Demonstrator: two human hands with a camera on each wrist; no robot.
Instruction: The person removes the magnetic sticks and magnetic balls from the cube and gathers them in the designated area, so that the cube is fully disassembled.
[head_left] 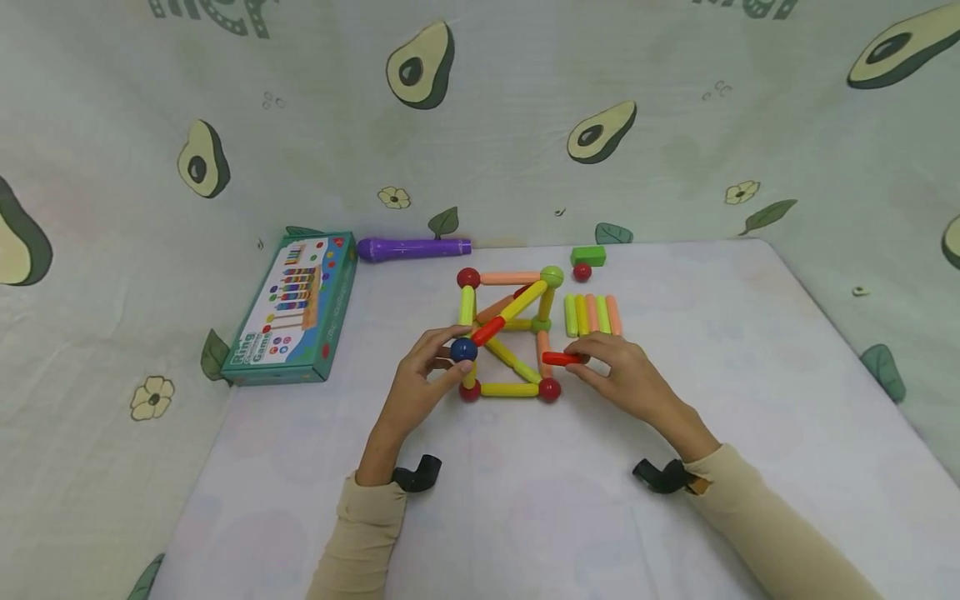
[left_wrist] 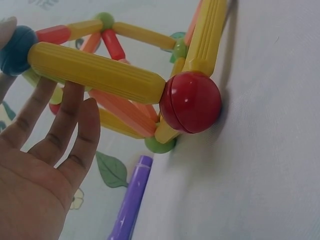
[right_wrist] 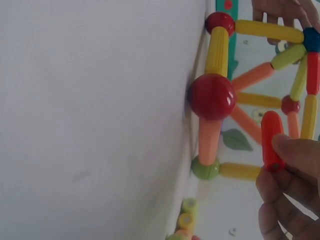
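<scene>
A frame of coloured magnetic sticks and balls stands on the table, with red balls (head_left: 550,389) at its near lower corners and a green ball (head_left: 551,277) at the far top. My left hand (head_left: 418,382) pinches a dark blue ball (head_left: 463,350) at the frame's raised near-left corner. A yellow stick (left_wrist: 97,72) runs down from that ball to a red ball (left_wrist: 191,102) below. Between the thumb and fingers of my right hand (head_left: 628,377) is a loose red stick (right_wrist: 271,137), held just right of the frame.
Several loose sticks (head_left: 592,315) lie in a row behind my right hand. Farther back are a red ball (head_left: 582,272) and a green block (head_left: 588,256). A purple toy microphone (head_left: 414,249) lies at the back, beside a teal game box (head_left: 292,308) on the left.
</scene>
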